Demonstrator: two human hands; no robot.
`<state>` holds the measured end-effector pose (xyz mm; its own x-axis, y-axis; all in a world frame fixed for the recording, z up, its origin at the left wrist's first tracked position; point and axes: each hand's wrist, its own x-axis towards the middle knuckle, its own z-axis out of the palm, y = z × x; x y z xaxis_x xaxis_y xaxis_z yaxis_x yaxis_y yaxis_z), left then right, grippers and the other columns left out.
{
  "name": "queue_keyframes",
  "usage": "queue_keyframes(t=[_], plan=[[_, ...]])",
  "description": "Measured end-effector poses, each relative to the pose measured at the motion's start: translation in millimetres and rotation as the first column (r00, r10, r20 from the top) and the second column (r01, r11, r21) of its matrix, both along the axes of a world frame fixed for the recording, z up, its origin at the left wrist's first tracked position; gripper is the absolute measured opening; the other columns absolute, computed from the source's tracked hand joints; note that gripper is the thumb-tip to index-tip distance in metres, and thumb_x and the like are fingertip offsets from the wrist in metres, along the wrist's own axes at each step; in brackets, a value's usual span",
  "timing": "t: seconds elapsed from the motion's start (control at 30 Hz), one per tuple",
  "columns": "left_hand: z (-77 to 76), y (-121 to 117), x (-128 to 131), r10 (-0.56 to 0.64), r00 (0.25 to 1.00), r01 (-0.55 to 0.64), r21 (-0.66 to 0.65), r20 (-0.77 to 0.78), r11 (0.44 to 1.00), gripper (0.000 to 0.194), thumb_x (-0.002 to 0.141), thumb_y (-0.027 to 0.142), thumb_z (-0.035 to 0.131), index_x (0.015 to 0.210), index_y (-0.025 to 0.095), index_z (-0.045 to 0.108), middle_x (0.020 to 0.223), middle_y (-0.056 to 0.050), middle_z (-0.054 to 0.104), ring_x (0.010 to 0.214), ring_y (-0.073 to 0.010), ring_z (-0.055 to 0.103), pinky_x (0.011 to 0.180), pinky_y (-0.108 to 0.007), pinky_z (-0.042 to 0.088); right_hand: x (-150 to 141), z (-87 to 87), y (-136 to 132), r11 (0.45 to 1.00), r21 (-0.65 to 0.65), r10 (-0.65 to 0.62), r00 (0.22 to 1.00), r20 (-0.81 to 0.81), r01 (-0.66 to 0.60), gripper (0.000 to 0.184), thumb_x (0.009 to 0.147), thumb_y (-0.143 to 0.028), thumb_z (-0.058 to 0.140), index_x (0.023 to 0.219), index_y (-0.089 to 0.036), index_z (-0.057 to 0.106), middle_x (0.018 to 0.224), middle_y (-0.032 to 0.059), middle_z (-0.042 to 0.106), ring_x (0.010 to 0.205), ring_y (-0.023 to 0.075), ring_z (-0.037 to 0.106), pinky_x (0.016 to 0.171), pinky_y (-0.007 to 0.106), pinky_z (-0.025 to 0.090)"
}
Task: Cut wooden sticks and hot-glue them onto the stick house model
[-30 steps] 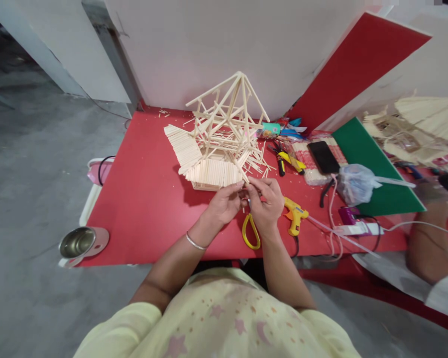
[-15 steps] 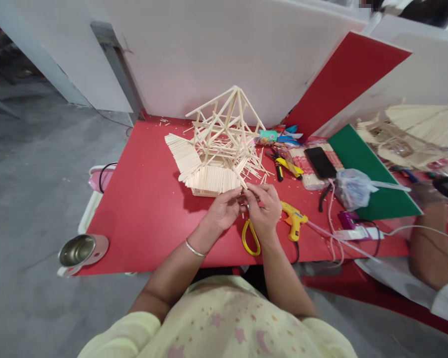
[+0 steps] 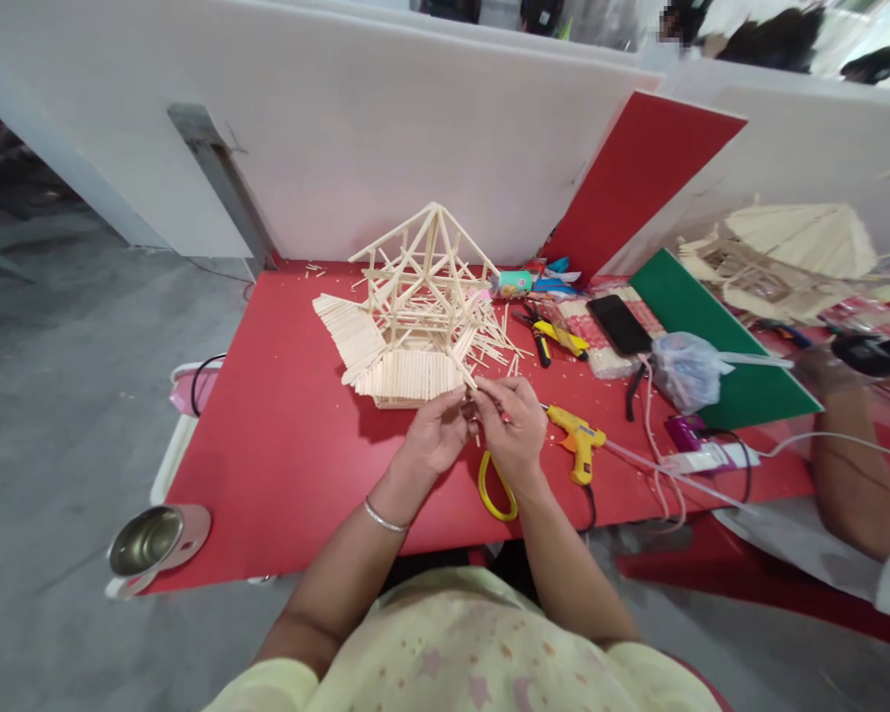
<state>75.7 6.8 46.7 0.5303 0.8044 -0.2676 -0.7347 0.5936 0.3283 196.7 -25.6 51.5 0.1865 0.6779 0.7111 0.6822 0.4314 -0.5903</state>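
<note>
A model building [image 3: 422,287] of pale wooden sticks stands on the red table, its pointed roof frame bare. Rows of flat sticks cover its front eave [image 3: 409,376] and left eave [image 3: 352,336]. At its front right corner, my left hand [image 3: 439,430] is closed, thumb and fingers pinched; what they hold is hidden. Close against it, my right hand [image 3: 511,420] pinches a thin wooden stick [image 3: 479,438], whose lower end shows below the fingers. A yellow looped handle [image 3: 498,494] lies under my right wrist, its other end hidden.
Right of my hands lies a yellow glue gun [image 3: 578,440]. Beyond it are pliers [image 3: 540,341], a black phone [image 3: 618,324], a plastic bag [image 3: 689,371] on a green board [image 3: 767,386], and a power strip [image 3: 712,458]. A metal cup [image 3: 159,544] stands front left. Another person's arm [image 3: 852,465] is at right.
The view has shifted, so the table and model appear lower and a little left. Both hands stay pinched together at the model's front right corner, with little visible movement.
</note>
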Motion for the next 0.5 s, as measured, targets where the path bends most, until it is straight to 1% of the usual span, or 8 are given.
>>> queue_keyframes(t=[0.23, 0.4, 0.5], plan=[[1.0, -0.6, -0.3, 0.008, 1.000, -0.008, -0.002, -0.006, 1.000, 0.012, 0.076, 0.018, 0.077, 0.087, 0.014, 0.073, 0.077, -0.002, 0.072, 0.068, -0.0125, 0.064, 0.057, -0.023, 0.047, -0.4, 3.8, -0.5, 1.000, -0.016, 0.021, 1.000, -0.011, -0.021, 0.023, 0.096, -0.024, 0.068, 0.117, -0.030, 0.076, 0.096, 0.0027, 0.068, 0.086, 0.0153, 0.066, 0.075, 0.032, 0.057], [-1.5, 0.2, -0.3, 0.000, 1.000, 0.000, 0.009, 0.006, 1.000, 0.015, 0.076, 0.018, 0.077, 0.090, 0.014, 0.074, 0.078, -0.002, 0.072, 0.069, -0.0128, 0.064, 0.058, -0.024, 0.048, 0.1, 2.0, 0.8, 1.000, 0.008, 0.027, 0.999, -0.027, -0.026, 0.024, 0.095, -0.023, 0.070, 0.116, -0.031, 0.077, 0.096, 0.0021, 0.068, 0.087, 0.0153, 0.066, 0.077, 0.032, 0.057], [-1.7, 0.4, -0.5, -0.003, 1.000, 0.003, 0.011, 0.000, 1.000, 0.014, 0.076, 0.018, 0.077, 0.089, 0.014, 0.074, 0.078, -0.002, 0.072, 0.068, -0.0127, 0.064, 0.059, -0.024, 0.048, 0.5, 0.8, 1.3, 1.000, 0.002, 0.025, 0.999, -0.028, -0.025, 0.023, 0.095, -0.024, 0.069, 0.116, -0.031, 0.077, 0.095, 0.0019, 0.068, 0.086, 0.0154, 0.067, 0.077, 0.032, 0.057]])
